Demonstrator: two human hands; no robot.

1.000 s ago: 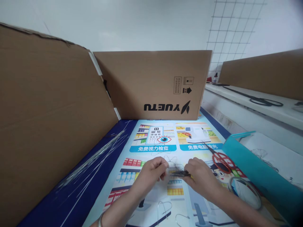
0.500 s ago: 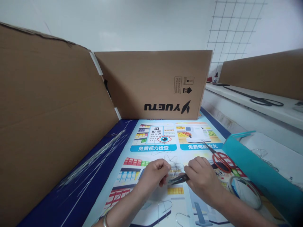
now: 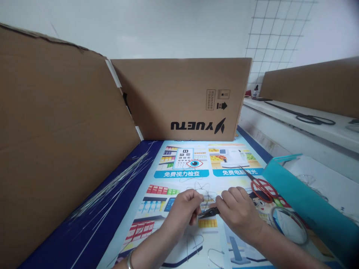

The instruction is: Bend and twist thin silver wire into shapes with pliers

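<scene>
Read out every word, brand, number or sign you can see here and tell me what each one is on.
"YUETU", upside down, beside a logo mark: cardboard box.
"免费视力检查": blue band on the printed mat.
"免费电脑验光": the mat's neighbouring band, with the scissors tip across its end.
Arrow sign and boxed labels on the box: print too small to read.
Eye chart on the mat: too small to read.

1. The left hand (image 3: 183, 209) and the right hand (image 3: 238, 215) are both bare.
2. Behind each hand, the left forearm (image 3: 151, 244) and the right forearm (image 3: 280, 244) are uncovered as far as the lower edge of the view.
3. A thin, silver-coloured bangle (image 3: 129, 260) sits round the left wrist, well behind the left hand, partly cut off by the edge.
</scene>
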